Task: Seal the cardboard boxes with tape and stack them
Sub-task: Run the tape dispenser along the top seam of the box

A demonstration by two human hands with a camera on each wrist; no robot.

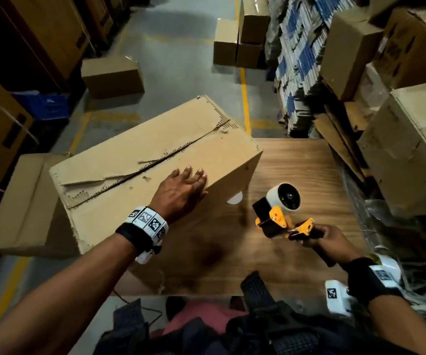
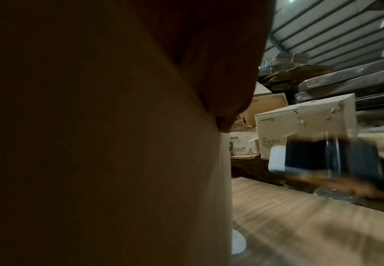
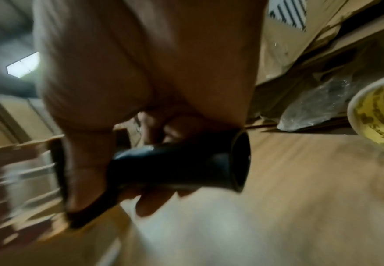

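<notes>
A large cardboard box (image 1: 155, 155) lies skewed on the left part of the wooden table (image 1: 296, 170), its top flaps closed with a ragged, untaped seam. My left hand (image 1: 183, 188) rests flat on the box's near right top corner, fingers straight; the left wrist view is mostly filled by the box side (image 2: 95, 162). My right hand (image 1: 327, 242) grips the black handle (image 3: 175, 167) of an orange and black tape dispenser (image 1: 281, 213) with a white tape roll (image 1: 284, 197), held above the table to the right of the box.
Another box (image 1: 25, 208) stands left of the table, below its level. More boxes (image 1: 113, 76) sit on the grey floor beyond. Stacked cartons (image 1: 406, 155) and flattened cardboard crowd the table's right side. A second tape roll (image 3: 377, 118) lies near my right wrist.
</notes>
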